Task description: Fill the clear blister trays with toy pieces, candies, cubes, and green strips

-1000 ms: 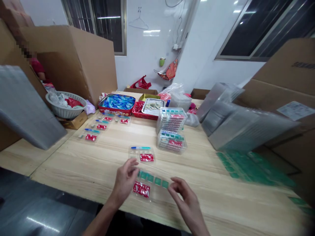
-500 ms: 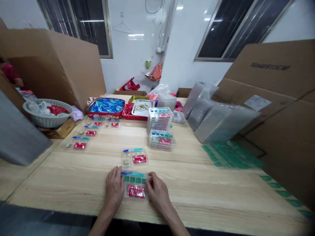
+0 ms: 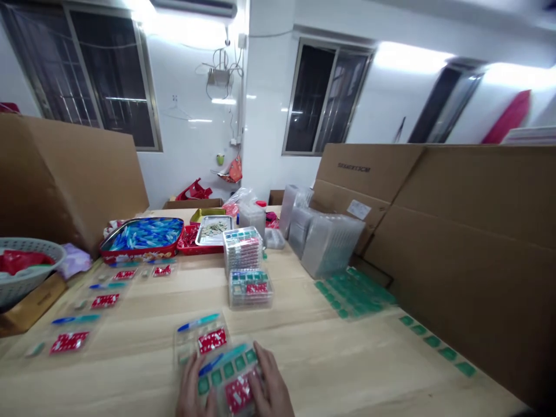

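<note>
My left hand (image 3: 194, 387) and my right hand (image 3: 273, 383) hold a clear plastic case (image 3: 229, 369) between them by its two sides, low in the view. The case sits at a slant and contains a blue pen (image 3: 212, 364), a row of green squares and a red packet with white marks (image 3: 238, 395). Just behind my left hand lies another clear tray (image 3: 191, 343), holding a pen and a red packet; no green row shows in it. Farther back stand two stacks of filled cases, one tall (image 3: 242, 255) and one short (image 3: 251, 295).
Several filled trays (image 3: 69, 341) line the left. Behind them are a tin of blue pens (image 3: 150, 234), a metal tray of small pieces (image 3: 214, 230) and a grey basket (image 3: 26, 284). Nested clear cases (image 3: 330, 246), green sheets (image 3: 356, 294) and cardboard (image 3: 469, 255) stand right.
The view has tipped upward and swung right. The case in my hands has turned from square-on to slanted, and my fingers now reach farther over its sides.
</note>
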The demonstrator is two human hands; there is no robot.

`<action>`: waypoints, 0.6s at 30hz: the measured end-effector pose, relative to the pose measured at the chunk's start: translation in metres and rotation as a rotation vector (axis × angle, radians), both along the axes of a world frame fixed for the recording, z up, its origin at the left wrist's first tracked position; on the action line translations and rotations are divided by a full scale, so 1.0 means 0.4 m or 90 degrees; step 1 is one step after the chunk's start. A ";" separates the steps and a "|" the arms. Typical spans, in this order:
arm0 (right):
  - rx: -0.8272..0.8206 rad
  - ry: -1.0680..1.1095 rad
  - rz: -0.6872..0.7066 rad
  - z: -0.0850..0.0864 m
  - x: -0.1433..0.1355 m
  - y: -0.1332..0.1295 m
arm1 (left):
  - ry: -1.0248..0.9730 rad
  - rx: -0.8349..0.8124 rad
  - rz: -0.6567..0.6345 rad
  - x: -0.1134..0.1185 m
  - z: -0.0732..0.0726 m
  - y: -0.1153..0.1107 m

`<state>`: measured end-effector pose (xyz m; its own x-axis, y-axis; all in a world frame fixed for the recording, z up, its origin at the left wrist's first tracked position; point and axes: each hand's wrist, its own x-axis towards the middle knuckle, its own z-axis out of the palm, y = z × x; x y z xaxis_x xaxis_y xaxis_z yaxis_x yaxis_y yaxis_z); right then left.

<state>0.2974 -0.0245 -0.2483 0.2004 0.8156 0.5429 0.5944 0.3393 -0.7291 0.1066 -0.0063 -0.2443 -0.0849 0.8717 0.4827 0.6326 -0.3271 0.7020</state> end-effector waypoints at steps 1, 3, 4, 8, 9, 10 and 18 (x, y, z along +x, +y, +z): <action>-0.013 0.026 -0.010 0.025 0.024 0.026 | 0.003 -0.004 -0.031 0.035 0.036 0.038; -0.042 0.081 -0.031 0.087 0.073 0.094 | -0.017 -0.002 -0.013 0.111 0.118 0.131; -0.048 0.107 -0.039 0.120 0.096 0.136 | -0.024 -0.002 -0.016 0.148 0.159 0.182; -0.057 0.135 -0.102 0.212 0.166 0.310 | -0.009 -0.028 -0.069 0.260 0.274 0.372; -0.072 0.120 -0.119 0.222 0.175 0.347 | 0.006 -0.042 -0.061 0.276 0.284 0.410; -0.101 0.100 -0.146 0.226 0.181 0.378 | 0.021 -0.056 -0.053 0.288 0.288 0.443; -0.114 0.021 -0.176 0.154 0.215 0.405 | 0.095 -0.143 -0.012 0.259 0.213 0.525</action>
